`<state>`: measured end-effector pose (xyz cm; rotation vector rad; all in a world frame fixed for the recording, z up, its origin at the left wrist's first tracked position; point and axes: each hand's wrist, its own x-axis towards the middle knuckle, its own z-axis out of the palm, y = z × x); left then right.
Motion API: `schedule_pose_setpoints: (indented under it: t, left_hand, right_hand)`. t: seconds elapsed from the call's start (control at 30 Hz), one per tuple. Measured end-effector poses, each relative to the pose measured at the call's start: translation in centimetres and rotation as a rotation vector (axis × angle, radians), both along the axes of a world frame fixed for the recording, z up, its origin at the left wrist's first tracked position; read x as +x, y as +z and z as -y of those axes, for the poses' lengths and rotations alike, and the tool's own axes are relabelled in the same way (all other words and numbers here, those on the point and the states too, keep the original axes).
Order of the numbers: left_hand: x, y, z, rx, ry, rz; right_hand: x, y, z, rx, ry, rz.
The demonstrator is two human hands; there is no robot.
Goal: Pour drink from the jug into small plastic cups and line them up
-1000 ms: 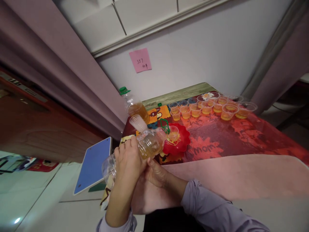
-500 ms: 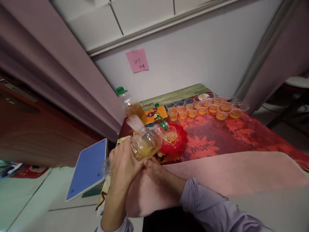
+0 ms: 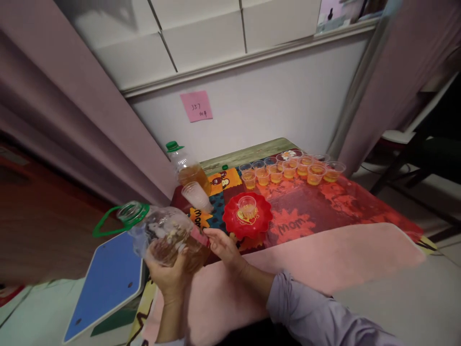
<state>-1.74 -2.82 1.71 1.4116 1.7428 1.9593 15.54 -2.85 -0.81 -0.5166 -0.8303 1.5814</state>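
A clear plastic bottle [image 3: 165, 230] with a green carrying ring lies tilted, its uncapped mouth up and to the left. My left hand [image 3: 171, 269] is wrapped around its side from below. At the bottle's base, my right hand [image 3: 225, 247] grips with its fingertips; part of that contact is hidden. Just beyond sits a red scalloped plate [image 3: 230, 218] bearing a clear plastic cup [image 3: 247, 207]. A stack of clear cups [image 3: 196, 196] lies tilted behind the bottle.
A large bottle of amber liquid [image 3: 192, 173] with a green cap stands at the back left. Several cups holding yellow-orange liquid [image 3: 276, 173] line the table's far side. A small green cap [image 3: 225, 167] lies nearby. A blue board [image 3: 108, 283] is left of the table.
The bottle has swung from leaning over the plate to mouth-up at the left, still in my hands. The cup on the plate is now uncovered. The view has shifted slightly.
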Motion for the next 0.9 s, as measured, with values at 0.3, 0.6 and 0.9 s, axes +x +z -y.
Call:
schedule_pose_setpoints:
  t: [0.3,0.6,0.9]
  left_hand:
    - [0.5,-1.9,-0.4,0.108,-0.052,0.015]
    - [0.5,-2.6,-0.2,0.076,-0.048,-0.012]
    - [0.5,-2.5,-0.1,0.071,-0.064,-0.033]
  right_hand:
    - [2.2,1.7,1.7,0.201,-0.309,0.408]
    - [16.2,6.0,-3.6,0.511,-0.538,1.256]
    - [17.4,5.8,-8.6,0.324,-0.307,1.819]
